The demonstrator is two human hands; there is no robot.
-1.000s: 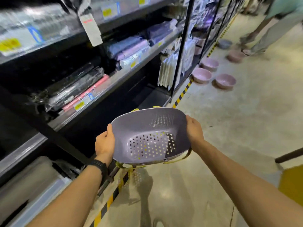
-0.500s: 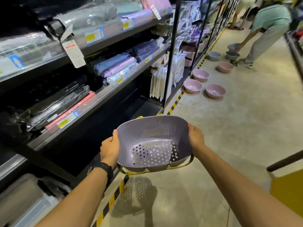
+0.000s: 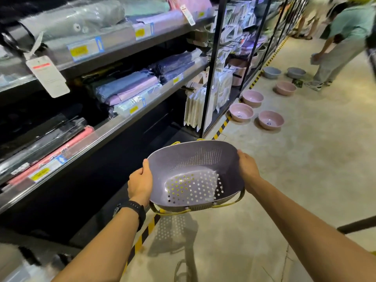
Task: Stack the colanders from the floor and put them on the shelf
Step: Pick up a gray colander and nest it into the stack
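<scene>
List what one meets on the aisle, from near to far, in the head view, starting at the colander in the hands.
Purple colander → pair of pink bowls → third pink bowl → fourth pink bowl → two grey-blue bowls → bending person.

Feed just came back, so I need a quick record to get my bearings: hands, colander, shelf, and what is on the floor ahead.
left hand: grips the colander's left rim
right hand: grips its right rim
colander: purple, open side up, held off the floor; yellow handles show under it
shelf: on the left, stocked with wrapped goods
floor ahead: four pink bowls, two grey bowls
other person: bending over near the grey bowls
</scene>
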